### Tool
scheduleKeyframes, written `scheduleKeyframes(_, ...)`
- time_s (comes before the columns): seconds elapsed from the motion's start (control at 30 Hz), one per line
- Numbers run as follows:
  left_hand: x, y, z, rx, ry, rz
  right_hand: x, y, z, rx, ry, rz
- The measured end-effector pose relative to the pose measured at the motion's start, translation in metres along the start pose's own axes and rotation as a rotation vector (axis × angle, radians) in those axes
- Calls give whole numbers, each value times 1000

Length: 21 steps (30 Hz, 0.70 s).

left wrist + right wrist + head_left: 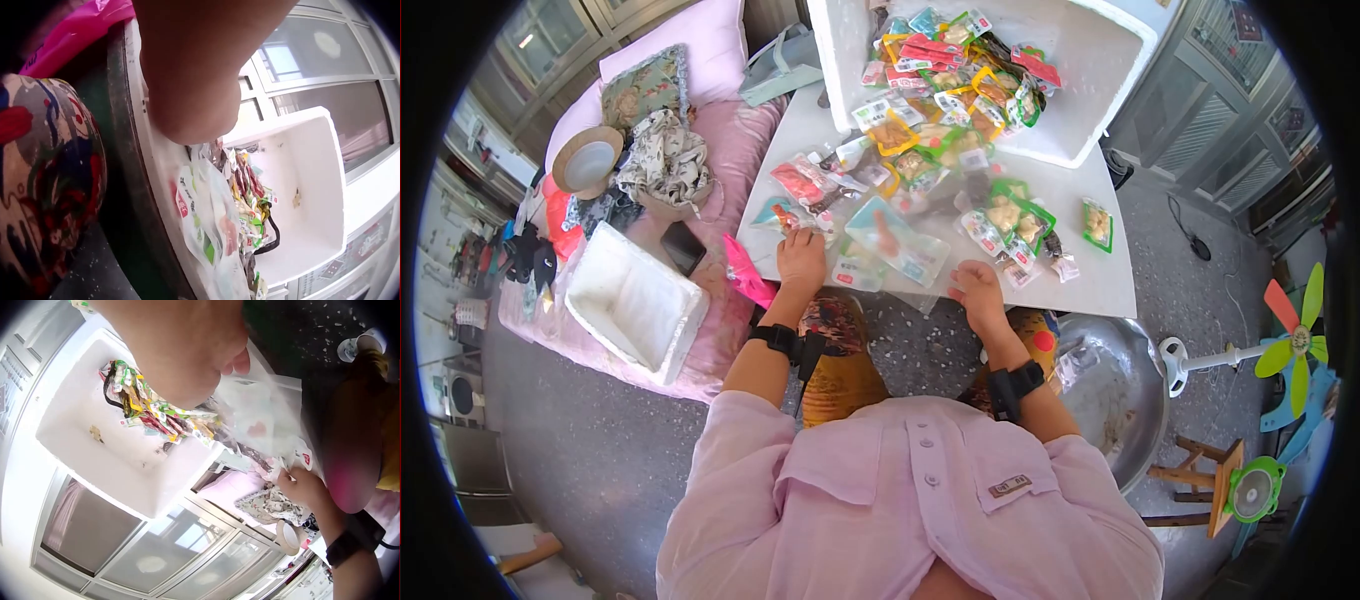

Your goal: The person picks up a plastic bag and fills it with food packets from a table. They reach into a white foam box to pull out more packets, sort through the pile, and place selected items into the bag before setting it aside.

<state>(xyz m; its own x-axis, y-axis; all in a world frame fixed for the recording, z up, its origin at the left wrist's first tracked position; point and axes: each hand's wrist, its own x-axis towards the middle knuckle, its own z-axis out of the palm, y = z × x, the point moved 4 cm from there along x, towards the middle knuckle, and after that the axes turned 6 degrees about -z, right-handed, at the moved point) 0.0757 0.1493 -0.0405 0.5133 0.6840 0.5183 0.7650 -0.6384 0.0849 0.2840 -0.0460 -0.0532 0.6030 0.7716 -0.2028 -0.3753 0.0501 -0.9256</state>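
My left hand point(802, 262) is at the table's front left, its fingertips pinching a small blue-edged snack packet point(778, 215). At the front edge my right hand point(978, 290), fingers bent, grips the edge of a large clear plastic bag point(275, 403); its fingers point(237, 364) show at the bag's rim in the right wrist view. Between the hands lies a flat pale-blue packet point(897, 240) with something reddish inside, overlapping the clear bag. Green-edged packets point(1012, 220) with pale contents lie beyond my right hand. Red packets point(804, 178) lie beyond my left.
A white foam box point(1090, 80) lies on its side at the back of the table point(1090, 285), with many packets spilling out. To the left are a pink-covered bed point(730, 130) and a smaller foam box point(635, 300). A metal basin point(1135, 400) and fan point(1300, 340) stand right.
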Motion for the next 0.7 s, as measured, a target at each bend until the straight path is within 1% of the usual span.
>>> scheduleKeyframes(0.1,-8,-4,-11,-41,15,31,3,10,3,-109,3,-42)
scheduleKeyframes(0.2,-12,-9,-31,-54,15,29,4,8,13,-183,-57,-101)
scheduleKeyframes(0.3,-17,-17,-47,-113,126,32,9,8,21,-205,-40,-156)
scheduleKeyframes(0.4,-20,-27,-59,-171,168,-51,22,8,28,-335,-3,-183)
scheduleKeyframes(0.5,-17,-23,-87,-228,296,-101,36,9,26,-264,-25,-154)
scheduleKeyframes(0.6,-16,-7,-109,-268,323,-108,36,-4,15,-631,74,-413)
scheduleKeyframes(0.7,-13,23,-134,-352,398,-5,23,-18,9,-568,85,-569)
